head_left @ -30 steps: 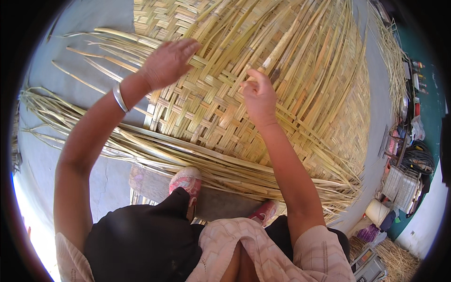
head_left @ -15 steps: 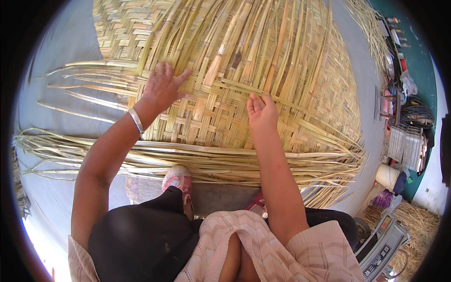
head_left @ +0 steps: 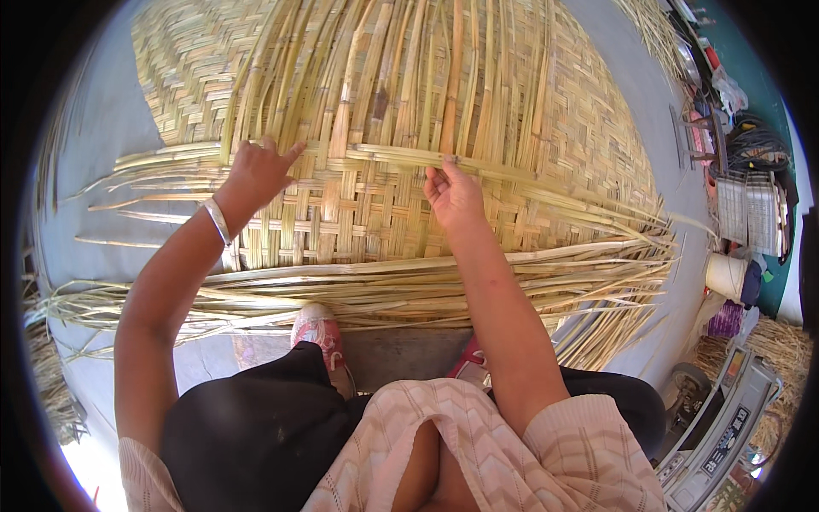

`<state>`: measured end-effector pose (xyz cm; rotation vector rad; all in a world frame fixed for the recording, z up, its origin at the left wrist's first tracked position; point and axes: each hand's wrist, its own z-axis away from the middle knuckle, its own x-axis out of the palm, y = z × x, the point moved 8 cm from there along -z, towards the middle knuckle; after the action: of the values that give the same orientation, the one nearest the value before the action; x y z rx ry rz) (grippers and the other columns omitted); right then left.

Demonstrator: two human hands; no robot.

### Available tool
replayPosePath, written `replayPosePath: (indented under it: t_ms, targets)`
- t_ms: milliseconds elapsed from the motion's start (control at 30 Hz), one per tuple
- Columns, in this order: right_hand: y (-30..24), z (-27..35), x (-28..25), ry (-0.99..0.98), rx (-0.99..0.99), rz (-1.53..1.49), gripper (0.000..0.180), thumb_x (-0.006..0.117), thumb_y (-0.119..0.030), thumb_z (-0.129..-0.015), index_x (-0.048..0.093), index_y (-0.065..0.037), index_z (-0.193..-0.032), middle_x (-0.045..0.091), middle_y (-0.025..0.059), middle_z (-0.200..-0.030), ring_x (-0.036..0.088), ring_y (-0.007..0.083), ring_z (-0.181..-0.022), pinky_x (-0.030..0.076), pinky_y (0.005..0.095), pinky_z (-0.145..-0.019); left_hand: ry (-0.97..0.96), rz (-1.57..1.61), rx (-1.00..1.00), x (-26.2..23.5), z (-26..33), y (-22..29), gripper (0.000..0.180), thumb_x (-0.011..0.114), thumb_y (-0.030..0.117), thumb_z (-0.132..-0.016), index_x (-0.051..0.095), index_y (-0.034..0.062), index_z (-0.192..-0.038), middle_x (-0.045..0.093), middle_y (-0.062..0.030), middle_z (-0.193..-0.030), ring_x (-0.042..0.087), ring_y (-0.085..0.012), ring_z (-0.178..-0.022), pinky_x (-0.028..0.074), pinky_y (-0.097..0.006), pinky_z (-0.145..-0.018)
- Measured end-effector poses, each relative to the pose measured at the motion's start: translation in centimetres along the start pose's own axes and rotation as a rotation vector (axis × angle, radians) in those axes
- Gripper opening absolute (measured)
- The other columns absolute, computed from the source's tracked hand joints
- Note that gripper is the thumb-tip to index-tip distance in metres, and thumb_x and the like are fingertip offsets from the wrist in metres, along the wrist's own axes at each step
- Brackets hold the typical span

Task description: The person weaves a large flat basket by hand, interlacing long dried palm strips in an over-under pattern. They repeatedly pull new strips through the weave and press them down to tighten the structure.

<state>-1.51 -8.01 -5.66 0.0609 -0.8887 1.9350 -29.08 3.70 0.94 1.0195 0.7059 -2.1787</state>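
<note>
A woven mat (head_left: 345, 213) of split reed strips spreads over the floor before me, with long loose upright strips (head_left: 409, 85) running away from me at its far side. My left hand (head_left: 258, 181) rests on the mat's left part, thumb and forefinger apart, pressing near the base of those uprights. Between the thumb and fingers of my right hand (head_left: 456, 198) is a pale reed strip (head_left: 388, 155) lying crosswise over the weave. The strip's right part slants toward the mat's right edge. The tips of some left fingers are hard to see.
A bundle of loose reeds (head_left: 367, 299) lies between the mat and my shoes (head_left: 317, 328). Reed ends stick out at the left. At the right stand a wire rack (head_left: 751, 213), a white spool (head_left: 723, 271), coiled black cable (head_left: 755, 141), straw and a grey scale (head_left: 717, 444).
The view has shifted a little. My right hand now pinches the crosswise strip, which lies straighter against the uprights. My left hand's spread fingers have drawn in and bent.
</note>
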Motion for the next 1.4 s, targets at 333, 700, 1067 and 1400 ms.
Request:
replayPosePath:
  t_ms: [333,700,1067,1400]
  targets:
    - [-1.8,2.5,0.3,-0.325,0.056,0.052,0.017,0.062,-0.017,-0.094,0.058,-0.005,-0.106,0.061,0.0085,-0.104,0.062,0.0229,-0.096,0.052,0.0353,-0.085,0.141,0.521,0.419,-8.8,-6.4,11.5,0.025,0.058,0.016,-0.088,0.064,0.0055,-0.11,0.066,-0.014,-0.103,0.062,-0.0323,-0.099,0.051,-0.042,-0.084]
    - [-12.0,-2.2,-0.4,0.224,-0.184,-0.131,0.043,0.048,-0.024,-0.1,0.032,0.0,-0.132,0.059,0.0159,-0.099,0.06,0.0241,-0.081,0.052,0.0374,-0.074,0.36,0.177,0.305,-9.1,-5.6,12.9,0.008,0.062,0.013,-0.081,0.066,0.0088,-0.076,0.066,-0.0122,-0.076,0.066,-0.0306,-0.079,0.052,-0.043,-0.069]
    - [-13.1,-4.3,16.2,-0.309,-0.524,1.642,0.059,0.048,-0.043,-0.095,0.051,0.008,-0.124,0.061,0.0231,-0.111,0.063,0.0313,-0.1,0.05,0.0422,-0.09,0.408,0.807,-0.086,-7.7,-7.6,6.6,0.023,0.062,0.025,-0.082,0.064,0.0036,-0.076,0.063,-0.0189,-0.071,0.063,-0.0356,-0.071,0.051,-0.044,-0.067]
    - [-10.2,-10.2,8.1,-0.093,-0.12,1.745,0.039,0.054,-0.033,-0.089,0.067,0.004,-0.086,0.07,0.0163,-0.09,0.065,0.0218,-0.07,0.053,0.0341,-0.069,0.244,0.913,-0.097,-7.6,-9.6,6.0,0.029,0.058,0.019,-0.077,0.063,-0.0002,-0.098,0.067,-0.0226,-0.089,0.065,-0.0361,-0.088,0.052,-0.043,-0.079]
